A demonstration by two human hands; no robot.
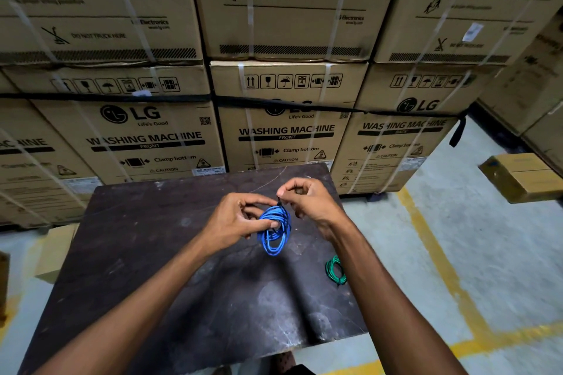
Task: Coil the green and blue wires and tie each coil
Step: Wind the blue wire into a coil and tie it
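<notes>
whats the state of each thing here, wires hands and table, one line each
blue wire: coiled, held up above the table in both hands
black tie: at the top of the blue coil, pinched by the right fingers
green wire: coiled, lying on the table, partly hidden by the right forearm
left hand: gripping the blue coil
right hand: pinching the tie
table: dark, scuffed top

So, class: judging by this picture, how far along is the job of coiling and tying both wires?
Done: the green wire lies coiled on the dark table, let go; whether it is tied is too small to tell. In hand: the left hand pinches the blue coil while the right hand works a dark tie at its top. Left: finishing that tie.
</notes>
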